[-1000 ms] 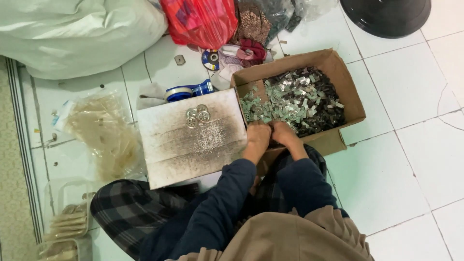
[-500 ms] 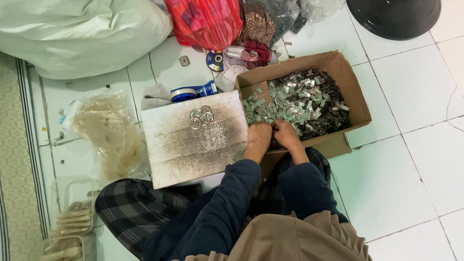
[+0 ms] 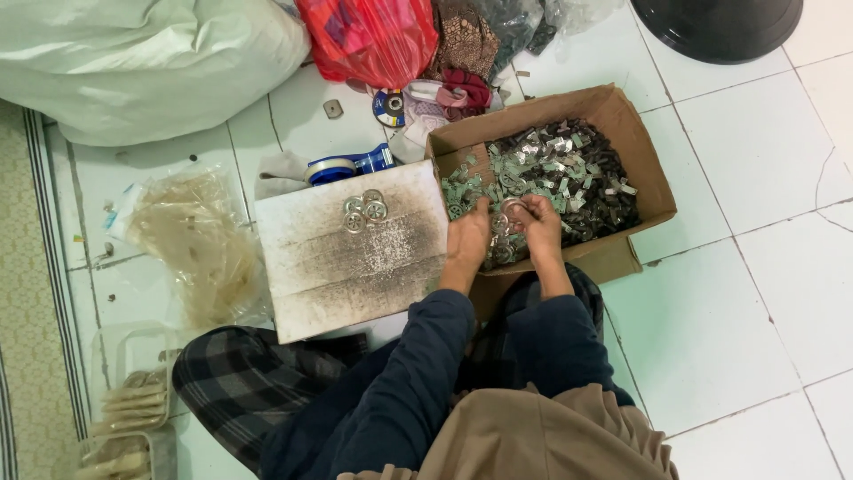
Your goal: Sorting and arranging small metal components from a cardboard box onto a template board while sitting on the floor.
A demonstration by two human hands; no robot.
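An open cardboard box [image 3: 635, 147] on the tiled floor holds a heap of small metal parts [image 3: 560, 173], silver, greenish and dark. My left hand [image 3: 468, 238] and my right hand [image 3: 539, 224] are together at the box's near edge, fingers curled on a few small round metal pieces between them. To the left lies a dirty white board [image 3: 355, 253] with three round metal pieces [image 3: 364, 210] near its far edge. My legs, in dark checked trousers, are folded under the board.
A large white sack [image 3: 133, 62] and a red plastic bag [image 3: 373, 36] lie at the far side, with cloth, a grinding disc [image 3: 389, 107] and a tape roll [image 3: 330, 169]. Clear plastic bags [image 3: 191, 244] and a tray lie left. A black round base [image 3: 720, 27] is far right.
My hands have stayed at the box's near edge, shifting slightly as they work on the small pieces. The view has drifted a little.
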